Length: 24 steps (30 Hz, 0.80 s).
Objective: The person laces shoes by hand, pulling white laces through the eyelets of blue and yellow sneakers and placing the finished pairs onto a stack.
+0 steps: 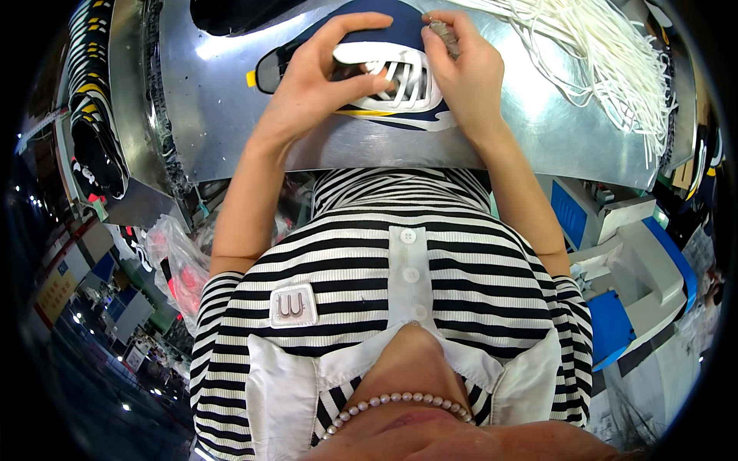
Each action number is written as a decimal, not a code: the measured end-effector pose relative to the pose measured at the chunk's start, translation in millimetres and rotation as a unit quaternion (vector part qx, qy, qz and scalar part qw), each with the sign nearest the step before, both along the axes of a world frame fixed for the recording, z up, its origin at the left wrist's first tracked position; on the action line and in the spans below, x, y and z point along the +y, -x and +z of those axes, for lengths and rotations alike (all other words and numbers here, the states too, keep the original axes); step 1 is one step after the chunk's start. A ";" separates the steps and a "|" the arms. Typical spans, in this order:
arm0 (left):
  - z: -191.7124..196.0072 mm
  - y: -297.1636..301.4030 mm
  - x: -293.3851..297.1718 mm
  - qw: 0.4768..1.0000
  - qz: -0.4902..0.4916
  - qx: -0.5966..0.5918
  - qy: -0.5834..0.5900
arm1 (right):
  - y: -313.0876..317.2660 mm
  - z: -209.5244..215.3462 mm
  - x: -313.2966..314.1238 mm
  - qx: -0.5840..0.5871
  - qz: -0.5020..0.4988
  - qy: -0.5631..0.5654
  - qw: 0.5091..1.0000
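- Head view: a navy and white shoe [384, 84] lies on its side on a shiny metal worktable [231, 115], directly in front of the person and held between both hands.
- The left hand [319, 84] is spread over the shoe, fingers curled across the top and the thumb pressing near the white lacing panel, so it holds the shoe steady.
- The right hand [465, 73] grips the shoe's right edge, with its fingertips pinched narrowly on something small and greyish; whether that is a lace tip or a tool cannot be told.
- White lace bars already cross several eyelets of the panel, so the lacing looks partly done; how many rows remain is hidden under the fingers.
- A loose heap of white laces [607, 54] lies on the table just right of the right hand.
- Another dark shoe [231, 15] sits at the table's far edge, untouched.
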<state>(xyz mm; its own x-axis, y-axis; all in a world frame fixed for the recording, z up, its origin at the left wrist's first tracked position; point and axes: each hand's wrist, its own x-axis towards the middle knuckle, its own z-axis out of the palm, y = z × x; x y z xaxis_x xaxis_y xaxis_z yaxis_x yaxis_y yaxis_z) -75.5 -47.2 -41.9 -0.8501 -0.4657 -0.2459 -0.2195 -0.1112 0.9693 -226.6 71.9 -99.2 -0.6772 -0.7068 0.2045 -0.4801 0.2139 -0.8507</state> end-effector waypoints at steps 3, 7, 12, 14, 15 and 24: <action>2.6 -3.5 -3.4 1.000 0.002 -0.028 -0.006 | 5.0 1.5 0.6 -0.114 -0.020 0.142 0.983; 4.0 3.2 -0.5 0.996 0.048 -0.068 -0.014 | 5.7 3.8 17.9 0.077 0.154 0.158 0.972; 5.1 0.2 -0.4 0.995 0.018 -0.088 0.046 | -3.1 4.8 9.9 0.208 0.195 0.122 0.951; 4.8 -1.1 1.7 0.995 0.016 -0.081 0.050 | -5.2 2.8 6.8 0.230 0.181 0.122 0.948; 1.1 -3.7 2.7 0.997 0.022 -0.067 0.038 | -7.4 1.8 6.0 0.239 0.176 0.122 0.947; -17.2 17.2 -0.9 0.992 0.116 -0.049 0.026 | -54.9 50.9 36.8 -0.008 0.345 0.226 0.911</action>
<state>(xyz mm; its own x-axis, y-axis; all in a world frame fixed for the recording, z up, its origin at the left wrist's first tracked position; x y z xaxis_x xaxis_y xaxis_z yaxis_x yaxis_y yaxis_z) -92.8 -48.1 -59.2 -0.6916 -0.6603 -0.2928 -0.2877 -0.1199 0.9502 -171.6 108.8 -48.4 -0.1089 -0.8115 0.5741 -0.3551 -0.5077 -0.7849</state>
